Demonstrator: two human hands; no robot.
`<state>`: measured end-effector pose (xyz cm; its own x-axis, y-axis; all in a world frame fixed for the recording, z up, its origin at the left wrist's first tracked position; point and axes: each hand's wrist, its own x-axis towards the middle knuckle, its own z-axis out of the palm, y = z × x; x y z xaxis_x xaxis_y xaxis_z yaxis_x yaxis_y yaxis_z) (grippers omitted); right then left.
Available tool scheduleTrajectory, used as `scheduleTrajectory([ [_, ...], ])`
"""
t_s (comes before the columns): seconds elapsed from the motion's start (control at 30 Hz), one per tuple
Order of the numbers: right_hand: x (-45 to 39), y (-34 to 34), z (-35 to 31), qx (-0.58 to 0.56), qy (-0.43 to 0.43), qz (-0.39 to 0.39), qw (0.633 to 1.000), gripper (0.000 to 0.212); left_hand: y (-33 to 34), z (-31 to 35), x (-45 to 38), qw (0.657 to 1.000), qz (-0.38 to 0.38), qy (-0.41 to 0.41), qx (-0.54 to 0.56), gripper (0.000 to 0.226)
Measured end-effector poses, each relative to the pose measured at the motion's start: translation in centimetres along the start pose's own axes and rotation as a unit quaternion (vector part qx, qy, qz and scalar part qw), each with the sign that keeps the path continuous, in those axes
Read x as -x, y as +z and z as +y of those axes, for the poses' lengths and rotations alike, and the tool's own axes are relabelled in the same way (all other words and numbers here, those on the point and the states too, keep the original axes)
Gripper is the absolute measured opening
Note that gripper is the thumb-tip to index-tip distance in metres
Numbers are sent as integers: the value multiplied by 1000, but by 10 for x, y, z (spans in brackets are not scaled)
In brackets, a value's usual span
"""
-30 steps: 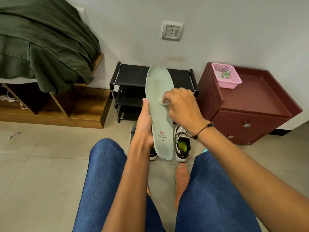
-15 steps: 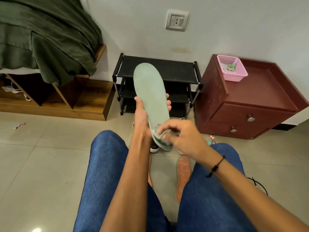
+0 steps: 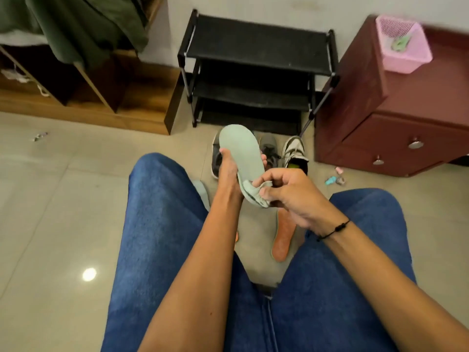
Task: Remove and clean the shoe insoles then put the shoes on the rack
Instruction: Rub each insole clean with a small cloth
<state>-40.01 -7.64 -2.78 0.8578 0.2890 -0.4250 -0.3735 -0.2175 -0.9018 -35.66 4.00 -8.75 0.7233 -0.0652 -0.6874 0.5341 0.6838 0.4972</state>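
Insole (image 3: 242,153) held by both hands, pink basket (image 3: 403,47) holding green scrap (image 3: 399,42)

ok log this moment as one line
step: cleaning insole | left hand: holds green insole | right hand: pinches its heel end | orange insole: on floor | rack: no shoes

1. A home bedroom: a rumpled dark green blanket (image 3: 83,24) hangs over a wooden bed base with open cubbies (image 3: 83,92).
2. A black three-tier shoe rack (image 3: 256,47) and a maroon wooden bedside drawer cabinet (image 3: 396,118) stand on the beige tiled floor (image 3: 55,199).
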Motion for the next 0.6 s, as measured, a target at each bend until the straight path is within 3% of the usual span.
scheduleTrajectory([
  [0.17, -25, -6, 39, -87, 167, 5, 982, 29, -35, -44, -48, 979, 145, -138, -20, 49],
  [0.27, -52, -8, 81, -45, 241, 49, 968, 32, -50, -75, -61, 960, 145, -229, -69, 32],
  [0.47, -107, -7, 169, 74, 327, 49, 941, 35, -70, -130, -107, 926, 226, -271, -133, 26],
  [0.6, -133, -6, 217, 103, 342, 49, 933, 37, -87, -151, -135, 914, 223, -299, -163, 27],
])
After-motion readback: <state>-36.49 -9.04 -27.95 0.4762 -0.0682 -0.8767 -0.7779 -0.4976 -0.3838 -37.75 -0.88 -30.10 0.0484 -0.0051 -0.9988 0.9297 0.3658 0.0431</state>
